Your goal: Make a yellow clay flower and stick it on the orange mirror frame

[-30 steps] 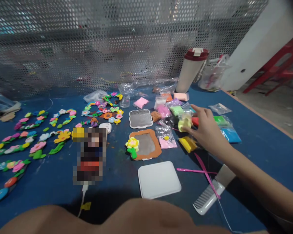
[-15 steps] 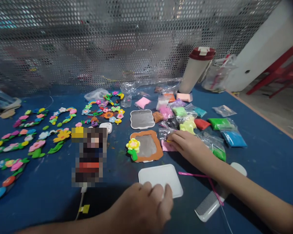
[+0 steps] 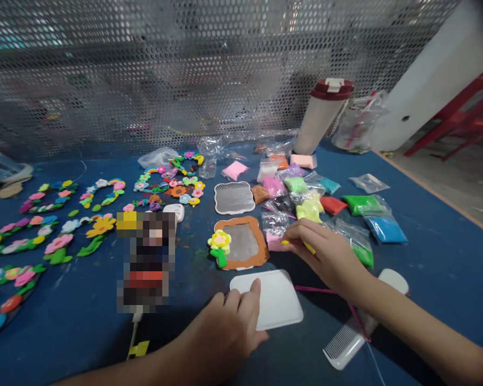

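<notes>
My right hand [image 3: 317,252] is closed in a pinch on a bit of yellow modelling clay [image 3: 285,243]. More yellow shows beneath its fingers. It hovers beside a pink clay packet [image 3: 274,242]. My left hand [image 3: 229,321] is over the near left edge of a white plastic board [image 3: 279,295], index finger stretched out and thumb apart, the other fingers curled; nothing shows in it. Beyond the board lies a mirror [image 3: 243,242] framed in brown clay, with a yellow clay flower [image 3: 219,242] and green leaves on its left side.
Several bagged clays, among them a blue packet [image 3: 386,229], lie to the right. A white comb [image 3: 346,343] and a pink stick tool [image 3: 316,290] are near my right forearm. A phone [image 3: 148,262] and flower-decorated frames [image 3: 100,225] are left. A tumbler [image 3: 320,120] stands behind.
My left hand has shifted a little left, its index finger now stretched out over the board. My right hand has moved slightly right and nearer, with yellow clay showing more plainly.
</notes>
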